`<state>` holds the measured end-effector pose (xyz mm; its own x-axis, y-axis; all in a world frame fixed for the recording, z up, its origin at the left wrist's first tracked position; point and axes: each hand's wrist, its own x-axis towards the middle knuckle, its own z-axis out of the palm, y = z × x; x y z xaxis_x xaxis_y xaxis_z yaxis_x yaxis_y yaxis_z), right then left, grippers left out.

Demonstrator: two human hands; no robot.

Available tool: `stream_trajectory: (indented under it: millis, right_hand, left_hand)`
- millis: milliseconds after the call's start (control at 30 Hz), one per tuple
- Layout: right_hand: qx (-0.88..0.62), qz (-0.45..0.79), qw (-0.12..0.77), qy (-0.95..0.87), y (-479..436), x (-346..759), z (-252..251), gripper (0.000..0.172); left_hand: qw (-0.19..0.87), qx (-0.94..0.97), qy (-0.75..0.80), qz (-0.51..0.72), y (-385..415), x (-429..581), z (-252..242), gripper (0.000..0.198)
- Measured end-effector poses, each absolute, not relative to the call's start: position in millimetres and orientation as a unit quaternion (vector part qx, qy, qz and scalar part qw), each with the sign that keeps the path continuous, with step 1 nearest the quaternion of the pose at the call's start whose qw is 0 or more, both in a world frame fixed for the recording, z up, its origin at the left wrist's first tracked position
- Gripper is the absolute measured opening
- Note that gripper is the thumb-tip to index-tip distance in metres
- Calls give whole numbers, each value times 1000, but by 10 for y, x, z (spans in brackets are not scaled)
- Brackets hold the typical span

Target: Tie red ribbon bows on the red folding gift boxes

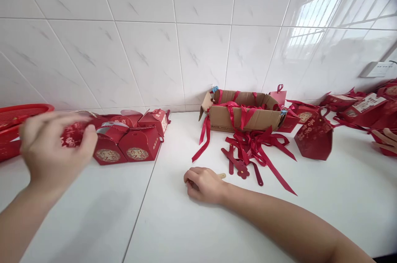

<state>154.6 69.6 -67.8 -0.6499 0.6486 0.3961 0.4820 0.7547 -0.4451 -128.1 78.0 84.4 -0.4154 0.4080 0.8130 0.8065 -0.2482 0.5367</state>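
My left hand is raised at the left, blurred by motion, with its fingers closed round a red gift box. It hovers beside a cluster of folded red gift boxes set against the wall. My right hand rests on the white table, curled into a loose fist over a small pale stick whose tip shows at the knuckles. Dark red strap pieces lie just right of that hand.
An open cardboard box of red ribbons stands at the wall. A flat red box blank and more red boxes lie at the right, with another person's fingers there. A red basket sits far left.
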Motion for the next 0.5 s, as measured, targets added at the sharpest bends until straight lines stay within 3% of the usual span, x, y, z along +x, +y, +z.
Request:
stream_trajectory:
  millis: [67,133,233,333,500]
  right_hand:
    - [-317,158,271,-895,687,1545,-663,16]
    - [-317,165,268,-895,679,1549,-650,16]
    - [-319,170,264,-894,673,1556,-644,15]
    - [-317,171,266,-894,673,1562,-650,15]
    - [-318,174,267,-893,676,1561,-648,15]
  left_hand:
    - [261,-514,-616,-537,976,-1668,821,61]
    - [220,-448,-698,-513,1167,-2035,783,96]
    - [154,-365,-769,-501,1357,-2368,721,115]
    - [87,-317,-811,-483,1430,-2453,715,112]
    - [101,-317,-842,-424,1468,-2511,839,87]
